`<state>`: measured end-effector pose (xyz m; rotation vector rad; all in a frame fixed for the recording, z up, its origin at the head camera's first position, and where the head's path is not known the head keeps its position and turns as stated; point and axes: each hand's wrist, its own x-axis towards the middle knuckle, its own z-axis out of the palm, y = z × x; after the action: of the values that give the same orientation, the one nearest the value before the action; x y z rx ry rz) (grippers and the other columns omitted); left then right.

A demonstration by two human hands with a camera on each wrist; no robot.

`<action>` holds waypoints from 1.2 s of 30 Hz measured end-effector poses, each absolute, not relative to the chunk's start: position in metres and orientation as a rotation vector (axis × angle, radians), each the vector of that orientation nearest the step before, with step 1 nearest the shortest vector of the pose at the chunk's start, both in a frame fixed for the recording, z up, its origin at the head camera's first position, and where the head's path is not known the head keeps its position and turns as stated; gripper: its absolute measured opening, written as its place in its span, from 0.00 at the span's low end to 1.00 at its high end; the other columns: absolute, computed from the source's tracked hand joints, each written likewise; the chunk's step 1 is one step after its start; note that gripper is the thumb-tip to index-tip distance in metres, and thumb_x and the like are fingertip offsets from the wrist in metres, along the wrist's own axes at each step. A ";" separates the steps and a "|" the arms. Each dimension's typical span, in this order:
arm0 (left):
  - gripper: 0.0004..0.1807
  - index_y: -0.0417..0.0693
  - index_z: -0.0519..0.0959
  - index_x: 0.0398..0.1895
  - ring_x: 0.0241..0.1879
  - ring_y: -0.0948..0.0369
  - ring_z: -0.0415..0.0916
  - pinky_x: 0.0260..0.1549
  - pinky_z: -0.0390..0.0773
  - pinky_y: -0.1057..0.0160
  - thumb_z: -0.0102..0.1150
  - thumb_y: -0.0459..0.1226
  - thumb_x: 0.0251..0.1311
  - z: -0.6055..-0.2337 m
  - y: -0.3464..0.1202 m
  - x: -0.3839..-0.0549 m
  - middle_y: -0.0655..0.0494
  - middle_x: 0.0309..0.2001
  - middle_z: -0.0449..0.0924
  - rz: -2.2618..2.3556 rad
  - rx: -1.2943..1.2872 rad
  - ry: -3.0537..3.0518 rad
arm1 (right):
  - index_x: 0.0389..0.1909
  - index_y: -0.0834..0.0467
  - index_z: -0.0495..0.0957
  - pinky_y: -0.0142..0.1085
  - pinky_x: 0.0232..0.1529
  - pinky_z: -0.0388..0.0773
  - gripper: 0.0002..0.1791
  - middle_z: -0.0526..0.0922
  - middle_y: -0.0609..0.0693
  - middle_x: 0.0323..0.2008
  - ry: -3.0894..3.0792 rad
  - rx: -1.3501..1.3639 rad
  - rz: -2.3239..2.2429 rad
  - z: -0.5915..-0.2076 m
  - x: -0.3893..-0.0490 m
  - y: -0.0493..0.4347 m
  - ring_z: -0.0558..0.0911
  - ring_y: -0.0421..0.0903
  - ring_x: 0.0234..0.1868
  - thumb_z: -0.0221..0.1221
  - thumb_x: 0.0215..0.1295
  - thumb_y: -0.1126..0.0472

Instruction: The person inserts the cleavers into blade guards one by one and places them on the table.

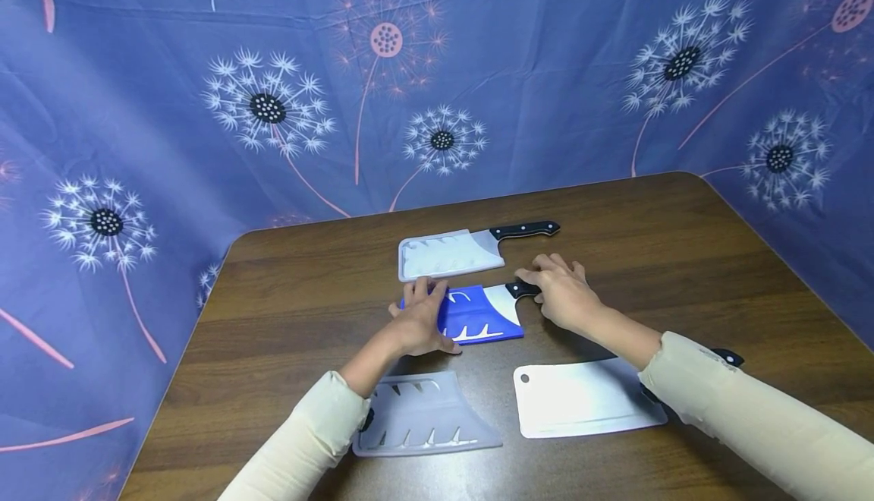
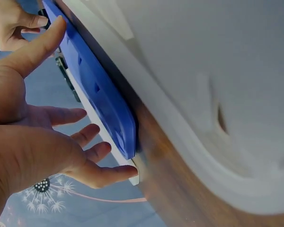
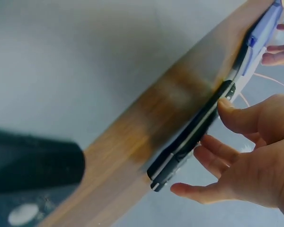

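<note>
A cleaver with its blade (image 1: 501, 301) mostly inside a blue blade guard (image 1: 483, 319) lies mid-table, its black handle (image 1: 521, 289) pointing right. My left hand (image 1: 418, 324) spreads over the guard's left end, thumb at the near edge and fingers toward the far edge. The left wrist view shows these fingers apart along the blue guard (image 2: 102, 90). Over the handle is my right hand (image 1: 565, 297), covering its end in the head view. In the right wrist view its thumb meets the black handle (image 3: 194, 127), while the other fingers stay loosely spread.
Behind lies another cleaver in a whitish translucent guard (image 1: 437, 255), its black handle (image 1: 526, 230) pointing right. Nearer me are an unsheathed cleaver (image 1: 580, 401), partly under my right sleeve, and a translucent guard (image 1: 426, 417) by my left sleeve. A blue dandelion-print cloth (image 1: 546, 106) hangs behind the wooden table (image 1: 273, 319).
</note>
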<state>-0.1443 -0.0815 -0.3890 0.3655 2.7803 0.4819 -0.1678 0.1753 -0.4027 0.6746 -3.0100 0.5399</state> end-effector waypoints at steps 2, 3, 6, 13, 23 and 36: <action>0.59 0.49 0.56 0.74 0.68 0.47 0.44 0.57 0.52 0.30 0.79 0.48 0.37 -0.388 -0.083 -0.142 0.46 0.70 0.50 0.528 0.350 2.787 | 0.59 0.60 0.77 0.75 0.54 0.50 0.34 0.75 0.61 0.53 -2.984 0.682 0.568 -0.400 -0.166 0.178 0.69 0.59 0.56 0.60 0.47 0.82; 0.57 0.49 0.57 0.74 0.69 0.47 0.44 0.57 0.51 0.30 0.79 0.47 0.38 -0.388 -0.084 -0.141 0.46 0.70 0.50 0.552 0.346 2.790 | 0.58 0.59 0.77 0.75 0.54 0.50 0.33 0.75 0.60 0.53 -2.971 0.684 0.578 -0.398 -0.165 0.180 0.69 0.59 0.56 0.59 0.47 0.82; 0.53 0.49 0.60 0.72 0.69 0.47 0.45 0.57 0.50 0.31 0.77 0.45 0.42 -0.387 -0.086 -0.138 0.45 0.70 0.51 0.601 0.350 2.799 | 0.57 0.59 0.79 0.76 0.54 0.49 0.31 0.76 0.61 0.53 -2.932 0.686 0.599 -0.393 -0.161 0.185 0.70 0.59 0.55 0.59 0.50 0.82; 0.47 0.48 0.65 0.69 0.68 0.47 0.47 0.58 0.49 0.31 0.76 0.44 0.44 -0.380 -0.088 -0.126 0.45 0.69 0.55 0.677 0.406 2.853 | 0.57 0.60 0.78 0.75 0.53 0.54 0.28 0.77 0.61 0.52 -2.898 0.627 0.597 -0.388 -0.150 0.200 0.71 0.60 0.54 0.63 0.52 0.78; 0.43 0.46 0.70 0.64 0.64 0.46 0.54 0.54 0.54 0.34 0.78 0.41 0.40 -0.380 -0.100 -0.101 0.43 0.66 0.59 0.757 0.498 2.949 | 0.55 0.61 0.79 0.75 0.52 0.53 0.27 0.78 0.63 0.49 -2.862 0.585 0.589 -0.377 -0.135 0.220 0.71 0.62 0.53 0.65 0.50 0.77; 0.42 0.48 0.72 0.63 0.66 0.46 0.53 0.57 0.49 0.34 0.78 0.45 0.39 -0.386 -0.119 -0.072 0.44 0.67 0.59 0.809 0.414 2.938 | 0.57 0.61 0.78 0.74 0.47 0.54 0.29 0.75 0.67 0.51 -2.860 0.531 0.596 -0.369 -0.114 0.255 0.69 0.67 0.54 0.67 0.49 0.74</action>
<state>-0.0725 -0.1194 -0.3858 0.4137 2.9383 0.8091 -0.1144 0.2548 -0.3687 0.5309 -2.8598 0.5962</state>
